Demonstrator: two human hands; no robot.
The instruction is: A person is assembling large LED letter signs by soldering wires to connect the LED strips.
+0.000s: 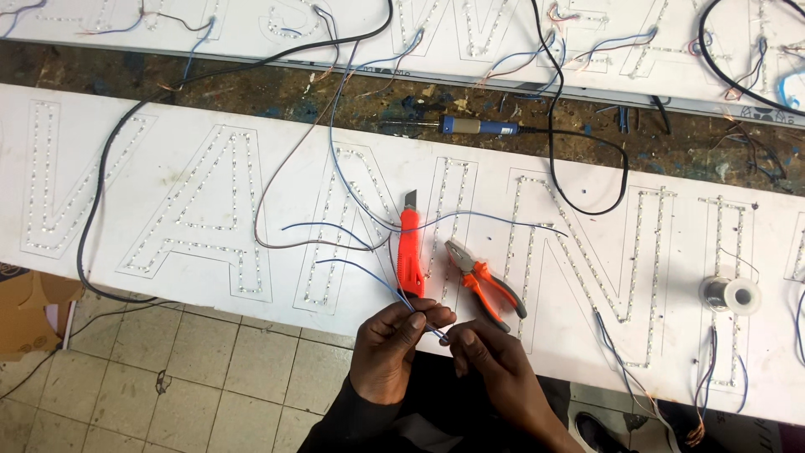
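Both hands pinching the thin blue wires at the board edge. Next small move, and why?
Probably draw the thin blue wires taut toward the body. The left hand and right hand pinch their ends together, while the slack loops over the white lettered sign board beside the orange utility knife.

Lighting: bright, even, diffuse from overhead. Shadows: faint and soft beneath the cables on the white sign panel (168,168). Glare: slight washout on that panel. Focus: sharp centre, mild softness and wide-angle bending at edges. Tiled floor (168,377) dimmer.
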